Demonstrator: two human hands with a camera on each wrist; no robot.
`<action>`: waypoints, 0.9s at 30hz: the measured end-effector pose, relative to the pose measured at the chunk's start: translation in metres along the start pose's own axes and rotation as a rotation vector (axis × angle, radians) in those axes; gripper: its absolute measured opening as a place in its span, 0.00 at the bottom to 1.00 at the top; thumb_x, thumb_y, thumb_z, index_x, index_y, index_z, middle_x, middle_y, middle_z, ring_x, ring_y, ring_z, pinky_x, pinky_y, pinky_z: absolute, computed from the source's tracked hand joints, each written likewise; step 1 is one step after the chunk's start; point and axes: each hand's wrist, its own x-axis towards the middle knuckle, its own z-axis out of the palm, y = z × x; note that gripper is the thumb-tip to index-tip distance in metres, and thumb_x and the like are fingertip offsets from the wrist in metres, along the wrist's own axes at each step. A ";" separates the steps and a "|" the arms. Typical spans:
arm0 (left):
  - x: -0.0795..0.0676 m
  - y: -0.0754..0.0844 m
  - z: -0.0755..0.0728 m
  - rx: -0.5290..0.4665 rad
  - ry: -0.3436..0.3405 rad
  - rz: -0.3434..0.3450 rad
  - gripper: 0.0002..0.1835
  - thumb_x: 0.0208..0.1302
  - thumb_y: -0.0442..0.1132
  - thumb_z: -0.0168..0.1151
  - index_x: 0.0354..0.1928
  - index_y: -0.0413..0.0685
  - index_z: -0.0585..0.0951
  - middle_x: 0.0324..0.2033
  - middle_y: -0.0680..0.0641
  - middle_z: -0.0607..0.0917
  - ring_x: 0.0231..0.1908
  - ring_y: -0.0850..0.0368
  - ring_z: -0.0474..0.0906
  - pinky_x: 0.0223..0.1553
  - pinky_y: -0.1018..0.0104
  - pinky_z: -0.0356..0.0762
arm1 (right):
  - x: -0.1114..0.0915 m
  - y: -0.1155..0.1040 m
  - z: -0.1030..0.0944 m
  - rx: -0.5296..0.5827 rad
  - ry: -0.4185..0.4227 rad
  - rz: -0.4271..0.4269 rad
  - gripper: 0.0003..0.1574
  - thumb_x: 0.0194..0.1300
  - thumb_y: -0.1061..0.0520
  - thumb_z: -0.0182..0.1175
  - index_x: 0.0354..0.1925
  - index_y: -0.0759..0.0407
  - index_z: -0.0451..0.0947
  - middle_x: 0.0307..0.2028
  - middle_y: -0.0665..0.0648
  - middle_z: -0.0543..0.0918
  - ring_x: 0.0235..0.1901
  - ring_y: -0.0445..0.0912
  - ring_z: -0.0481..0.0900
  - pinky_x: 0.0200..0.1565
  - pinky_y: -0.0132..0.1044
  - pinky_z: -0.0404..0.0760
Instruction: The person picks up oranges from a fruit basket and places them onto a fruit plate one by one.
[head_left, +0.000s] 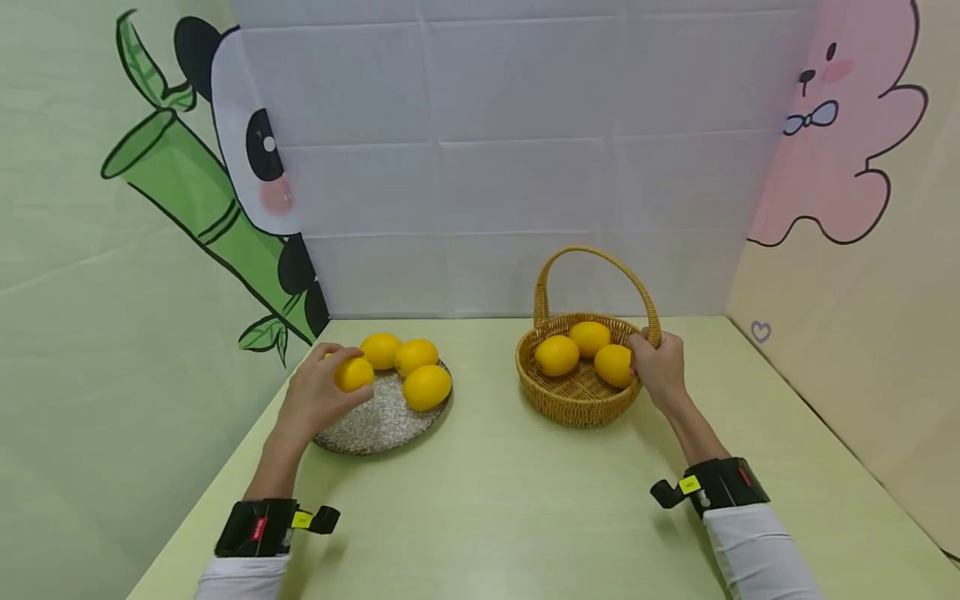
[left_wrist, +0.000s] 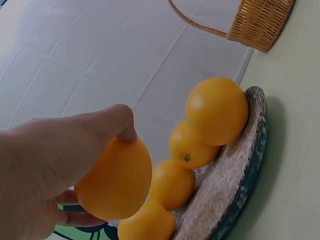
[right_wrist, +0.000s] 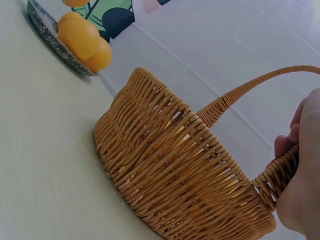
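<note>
Head view shows the two hands well apart. At left of centre, the left hand [head_left: 318,396] pinches a yellow fruit [head_left: 356,375] between thumb and fingers, over the back left part of a speckled plate [head_left: 382,425]. More fruits [head_left: 427,388] lie grouped on that plate; the left wrist view shows four besides the held one. Right of centre, the right hand [head_left: 663,368] is clamped round the lower right end of the handle [head_left: 542,302] of a wicker basket [head_left: 577,410], as the right wrist view confirms. Three fruits [head_left: 557,356] sit inside the basket, which stands upright on the pale table [head_left: 487,517]. Behind, a panda [head_left: 262,158] fills the upper left of the frame and a pink bear [head_left: 836,167] the upper right. Both wrists wear black bands [head_left: 258,528].
</note>
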 end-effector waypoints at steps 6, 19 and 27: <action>-0.013 -0.017 0.002 0.073 -0.046 -0.039 0.31 0.52 0.46 0.75 0.60 0.42 0.83 0.55 0.35 0.76 0.46 0.37 0.75 0.43 0.40 0.79 | 0.006 0.012 -0.003 0.010 -0.013 0.017 0.22 0.72 0.67 0.51 0.18 0.62 0.65 0.08 0.46 0.68 0.09 0.50 0.69 0.12 0.35 0.76; -0.025 -0.039 0.008 0.151 -0.064 -0.067 0.31 0.52 0.46 0.74 0.57 0.37 0.84 0.51 0.31 0.77 0.42 0.33 0.75 0.40 0.39 0.76 | -0.001 -0.001 -0.001 0.015 -0.015 -0.002 0.22 0.72 0.67 0.50 0.18 0.61 0.65 0.08 0.46 0.68 0.09 0.51 0.68 0.12 0.34 0.76; -0.025 -0.043 0.013 0.183 -0.053 -0.075 0.31 0.51 0.46 0.74 0.58 0.37 0.84 0.52 0.29 0.76 0.42 0.31 0.75 0.41 0.37 0.77 | -0.001 -0.003 0.000 0.013 -0.011 -0.009 0.22 0.72 0.68 0.50 0.18 0.62 0.65 0.08 0.45 0.68 0.09 0.49 0.68 0.12 0.34 0.76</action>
